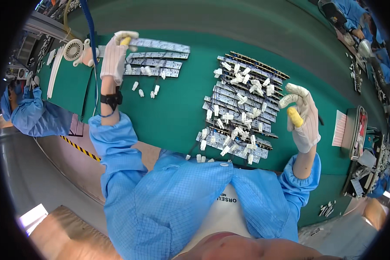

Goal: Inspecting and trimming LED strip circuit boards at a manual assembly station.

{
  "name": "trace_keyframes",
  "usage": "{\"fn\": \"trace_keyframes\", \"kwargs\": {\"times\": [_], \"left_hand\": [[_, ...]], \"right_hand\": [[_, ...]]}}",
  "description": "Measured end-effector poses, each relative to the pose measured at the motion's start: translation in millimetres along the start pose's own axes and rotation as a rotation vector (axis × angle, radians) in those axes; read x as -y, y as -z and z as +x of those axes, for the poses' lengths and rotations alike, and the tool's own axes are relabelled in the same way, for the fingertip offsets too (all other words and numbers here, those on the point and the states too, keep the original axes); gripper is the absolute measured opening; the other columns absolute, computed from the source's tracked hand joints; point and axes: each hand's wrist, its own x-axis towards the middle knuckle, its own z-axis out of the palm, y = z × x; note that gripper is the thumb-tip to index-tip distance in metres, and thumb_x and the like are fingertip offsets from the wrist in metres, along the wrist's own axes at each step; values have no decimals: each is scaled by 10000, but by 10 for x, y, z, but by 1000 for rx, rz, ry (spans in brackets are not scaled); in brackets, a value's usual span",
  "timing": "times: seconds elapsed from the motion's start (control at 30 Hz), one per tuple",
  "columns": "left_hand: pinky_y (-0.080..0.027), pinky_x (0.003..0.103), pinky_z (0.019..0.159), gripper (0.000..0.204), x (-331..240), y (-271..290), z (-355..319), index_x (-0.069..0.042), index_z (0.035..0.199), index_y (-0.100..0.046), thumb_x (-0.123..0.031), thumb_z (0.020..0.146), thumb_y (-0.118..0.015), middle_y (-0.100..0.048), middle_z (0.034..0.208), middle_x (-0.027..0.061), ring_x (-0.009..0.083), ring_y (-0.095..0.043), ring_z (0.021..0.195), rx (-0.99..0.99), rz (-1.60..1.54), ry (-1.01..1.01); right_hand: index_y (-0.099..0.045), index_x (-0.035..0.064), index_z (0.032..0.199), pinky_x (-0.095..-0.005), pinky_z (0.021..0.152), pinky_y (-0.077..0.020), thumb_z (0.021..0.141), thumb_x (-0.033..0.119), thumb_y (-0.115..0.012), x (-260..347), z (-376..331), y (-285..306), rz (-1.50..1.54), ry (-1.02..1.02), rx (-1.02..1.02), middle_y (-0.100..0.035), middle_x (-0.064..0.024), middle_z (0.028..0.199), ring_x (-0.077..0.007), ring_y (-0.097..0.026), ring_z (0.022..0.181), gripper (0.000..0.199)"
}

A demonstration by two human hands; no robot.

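Several slim silvery strips (pixel 173 56) with white connectors (pixel 148 70); left hand (pixel 114 58), grip impossible to tell; right hand (pixel 306 119), grip loosely wide.

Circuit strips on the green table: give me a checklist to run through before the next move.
1. Gloves on both hands: ok; left hand and right hand wear white ones.
2. Right hand free: ok; fingers bent and apart, nothing visible between them.
3. Left hand's hold on the topmost left-hand strip: cannot tell; the fingers are at its end, but contact is unclear.
4. Larger strip group aligned: not ok; ends are staggered.
5. White connectors off that group: not ok; many lie across it.
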Motion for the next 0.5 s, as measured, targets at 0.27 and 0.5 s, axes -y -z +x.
{"fn": "trace_keyframes", "kwargs": {"times": [0.27,0.5], "left_hand": [[-490,342,742,318,-79,-308,-88,-208,1078,-666,-78,787,-652,-657,1011,68,226,-621,903,-196,545,-394],[-361,207,414,222,-943,-944,-873,-67,959,-693,-167,906,-503,-647,681,18,69,-455,419,814,-86,-85]], "right_hand": [[-588,42,1116,-222,595,-448,849,147,-591,-392,501,262,-426,66,-182,-639,-65,965,-123,-596,771,287],[-652,78,921,-381,828,-472,707,-49,-552,-815,1066,413,-1253,229,-95,-647,-77,1010,-307,-599,934,269]]}}
